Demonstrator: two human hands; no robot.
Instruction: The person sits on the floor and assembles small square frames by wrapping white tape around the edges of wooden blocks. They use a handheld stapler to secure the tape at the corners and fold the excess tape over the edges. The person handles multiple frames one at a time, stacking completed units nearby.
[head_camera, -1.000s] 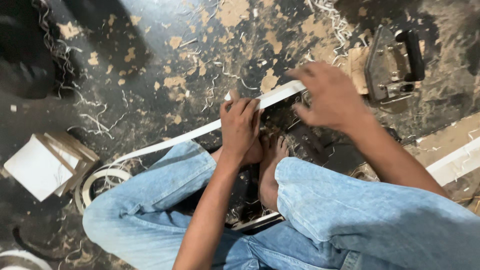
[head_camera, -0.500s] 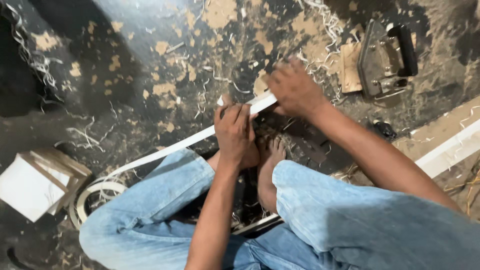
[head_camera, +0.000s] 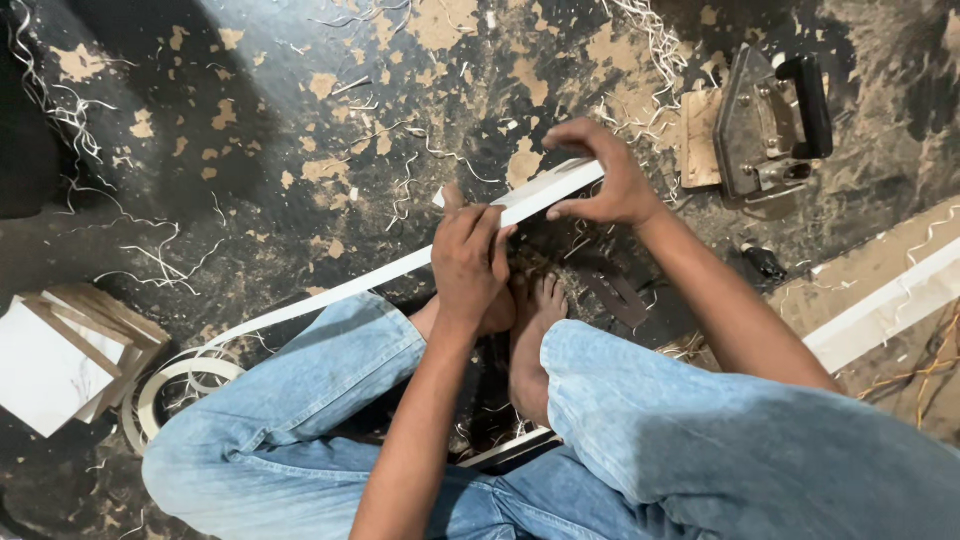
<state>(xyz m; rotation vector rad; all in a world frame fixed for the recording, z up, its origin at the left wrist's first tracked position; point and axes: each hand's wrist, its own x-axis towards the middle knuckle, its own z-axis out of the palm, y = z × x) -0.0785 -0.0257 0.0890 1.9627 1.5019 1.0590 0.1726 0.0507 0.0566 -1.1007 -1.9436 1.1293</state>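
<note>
Between both hands (head_camera: 470, 255) (head_camera: 600, 180) stretches a white strip (head_camera: 530, 200), gripped tight.

Dark stained floor (head_camera: 250, 120); white shavings (head_camera: 150, 250); iron (head_camera: 770, 125); tape coil (head_camera: 185, 385)

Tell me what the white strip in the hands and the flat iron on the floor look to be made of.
Strip: thin, matte white, likely plastic or laminate edging; it bends and runs back to a coil. The left hand and right hand pinch it. Iron: dull grey metal body, scuffed, with a black handle, probably plastic.
</note>
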